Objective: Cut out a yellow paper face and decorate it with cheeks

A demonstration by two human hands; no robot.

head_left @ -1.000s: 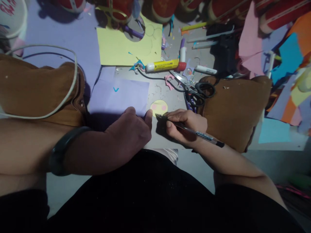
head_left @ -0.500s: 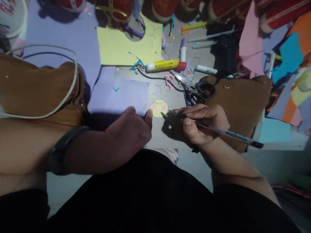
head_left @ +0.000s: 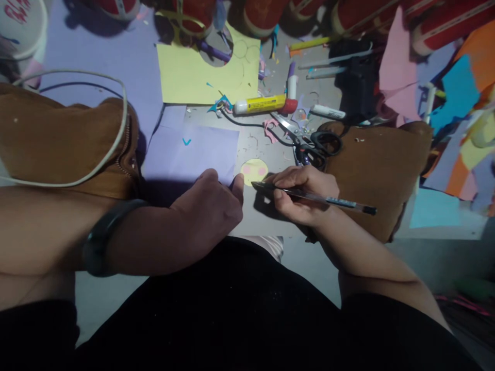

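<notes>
A small yellow paper circle (head_left: 254,171) with two pink round spots lies on the table. My left hand (head_left: 211,206) is closed, its fingers mostly curled, and one fingertip presses the circle's left edge down. My right hand (head_left: 307,193) grips a clear-barrelled pen (head_left: 328,200) with a black end. The pen's tip is at the circle's lower right edge; whether it touches the paper I cannot tell. Left of the circle lies a purple paper sheet (head_left: 209,149) with a small blue V-shaped mark, partly in shadow under my left hand.
Black-handled scissors (head_left: 325,143), a yellow glue stick (head_left: 261,104) and a white marker (head_left: 328,112) lie beyond my hands, with yellow paper (head_left: 185,77) behind. Brown pouches (head_left: 58,139) flank the work area, a cable across the left one. Red cylinders (head_left: 265,15) stand behind; coloured paper (head_left: 460,93) lies right.
My right hand has moved left with the pen, bringing its tip from the circle's right side to its lower edge. My left hand stays at the circle.
</notes>
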